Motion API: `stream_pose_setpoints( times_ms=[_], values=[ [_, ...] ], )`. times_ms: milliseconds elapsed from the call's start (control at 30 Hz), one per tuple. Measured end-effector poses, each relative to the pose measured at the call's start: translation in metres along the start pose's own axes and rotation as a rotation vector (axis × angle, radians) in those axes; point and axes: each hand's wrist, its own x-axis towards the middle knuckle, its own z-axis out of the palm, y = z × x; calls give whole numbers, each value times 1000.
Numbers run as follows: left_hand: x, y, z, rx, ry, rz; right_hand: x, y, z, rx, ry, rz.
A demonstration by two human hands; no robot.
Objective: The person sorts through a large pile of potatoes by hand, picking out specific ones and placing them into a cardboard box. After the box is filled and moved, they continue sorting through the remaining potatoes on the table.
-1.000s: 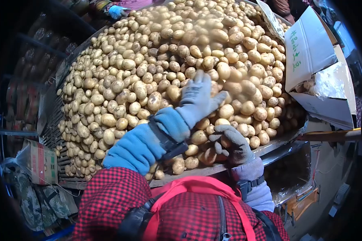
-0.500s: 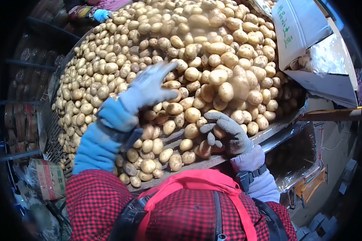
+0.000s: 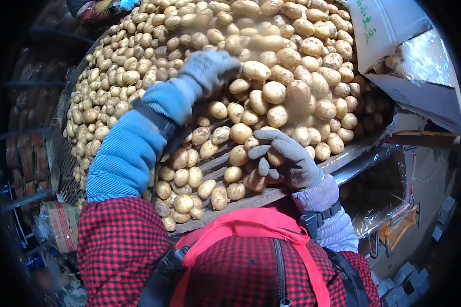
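My left hand (image 3: 210, 69), in a grey work glove below a blue knit sleeve, reaches over the middle of a large potato heap (image 3: 133, 77). Its fingers lie close together and bend downward, somewhat blurred, with the tips hidden. A pale oval potato (image 3: 256, 70) lies right at those fingertips. Near the front edge, my right hand (image 3: 294, 158), in a grey glove, curls its fingers around a potato (image 3: 275, 157). Just below that hand, another reddish-brown potato (image 3: 254, 180) rests near the wooden edge. Loose potatoes (image 3: 183, 203) lie on the slats in front of me.
An open white cardboard box (image 3: 389, 30) with green writing and a plastic liner stands at the right. A plastic-lined container (image 3: 374, 189) sits below the front edge. Another person's patterned sleeve (image 3: 95, 10) shows at the far left. A printed carton (image 3: 59, 225) stands lower left.
My left hand has moved farther away and slightly right over the heap, its spread fingers now drawn together. My right hand stays nearly in place around its potato. The view has shifted slightly.
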Motion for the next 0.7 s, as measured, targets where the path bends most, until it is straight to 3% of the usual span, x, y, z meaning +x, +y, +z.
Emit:
stream_pose_setpoints(
  times_ms=[67, 100, 133, 200, 233, 267, 300, 367, 467, 533, 600, 667, 700],
  values=[
    [19, -9, -15, 45, 171, -38, -2, -1, 4, -4, 55, 14],
    [27, -2, -36, 101, 163, -177, -2, -1, 3, -10, 51, 8],
    [25, -15, -34, 74, 349, -221, -2, 0, 3, -15, 43, 0],
    [6, -40, -31, 4, 420, -261, -3, -1, 5, -1, 34, 5],
    [-11, -46, -25, 0, 426, -193, -3, -3, 6, 4, 33, 8],
    [-32, -16, -47, 59, 227, -228, -2, -3, 6, 13, 17, 11],
    [-52, -12, -40, 28, 156, -120, -2, -2, 6, 33, 23, 15],
    [-86, 25, -39, 117, 26, -90, -2, -3, 3, 58, 17, 30],
    [-111, 46, -22, -169, -254, -358, 1, 1, -4, 74, -31, 26],
    [-120, 65, -8, 11, -282, -383, 1, 2, -1, 75, -32, 32],
    [-119, 63, -4, -35, -216, -434, 1, 4, -2, 104, 12, 31],
    [-112, 42, -6, -375, -248, -549, -1, 1, -4, 67, -9, 30],
    [-107, 35, -1, -440, -87, -545, 0, 0, -4, 35, -32, 30]
  ],
)
